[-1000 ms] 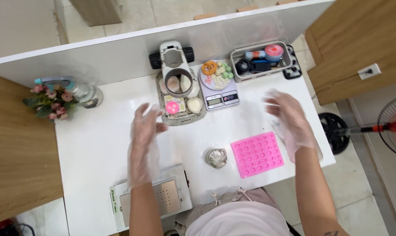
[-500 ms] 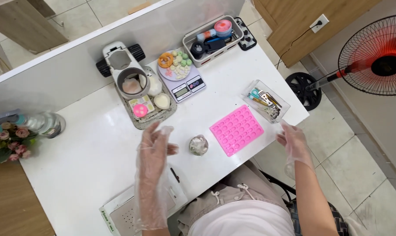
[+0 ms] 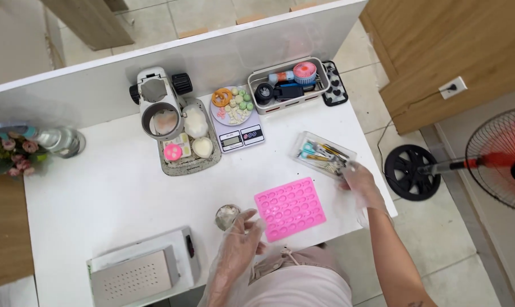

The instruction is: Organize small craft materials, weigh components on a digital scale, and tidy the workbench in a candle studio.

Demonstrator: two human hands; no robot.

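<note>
Both hands wear thin clear plastic gloves. My left hand (image 3: 241, 241) rests at the table's front edge, its fingers touching a small round metal cup (image 3: 227, 215) and reaching toward the near-left corner of a pink silicone mould (image 3: 291, 208) with several rows of small cavities. My right hand (image 3: 359, 182) is at the right side of the table, its fingertips at the near end of a clear plastic box (image 3: 323, 154) of small tools. I cannot see anything gripped in either hand.
A digital scale (image 3: 238, 133) carries a plate of small pastel pieces. Left of it stands a grey tray (image 3: 186, 159) of moulded shapes and a white machine (image 3: 155, 94). A white basket (image 3: 288, 82) sits at the back, a metal box (image 3: 138, 273) front left, flowers (image 3: 10, 150) far left, a floor fan (image 3: 496, 162) right.
The view has swung left and downward. My right hand moved from the table's right edge up to the clear tool box. My left hand dropped toward the metal cup.
</note>
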